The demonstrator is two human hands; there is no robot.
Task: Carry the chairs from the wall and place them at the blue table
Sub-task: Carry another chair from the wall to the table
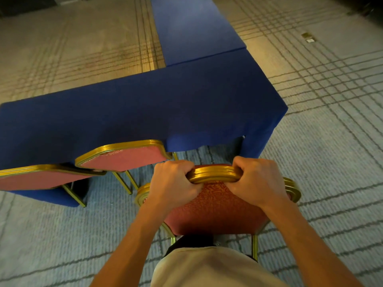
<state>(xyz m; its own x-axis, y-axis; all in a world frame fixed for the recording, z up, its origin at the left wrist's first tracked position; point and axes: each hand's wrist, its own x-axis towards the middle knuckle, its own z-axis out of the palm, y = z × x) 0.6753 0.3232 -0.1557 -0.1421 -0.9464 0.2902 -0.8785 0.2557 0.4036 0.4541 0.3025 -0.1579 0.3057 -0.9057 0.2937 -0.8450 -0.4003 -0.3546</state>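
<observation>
A red padded chair with a gold frame (pixel 215 206) stands right in front of me, its back towards me. My left hand (pixel 173 184) grips the left of its gold top rail. My right hand (pixel 256 181) grips the right of the same rail. The chair faces the near right end of the blue table (pixel 145 104), just short of the cloth's edge. Two more red and gold chairs (pixel 126 157) (pixel 39 179) sit tucked at the table's near side, to the left of mine.
A second blue-covered table (pixel 190 27) runs away from the first at a right angle. Patterned carpet (pixel 331 141) lies all round. A small floor box (pixel 308 37) sits in the carpet at the far right.
</observation>
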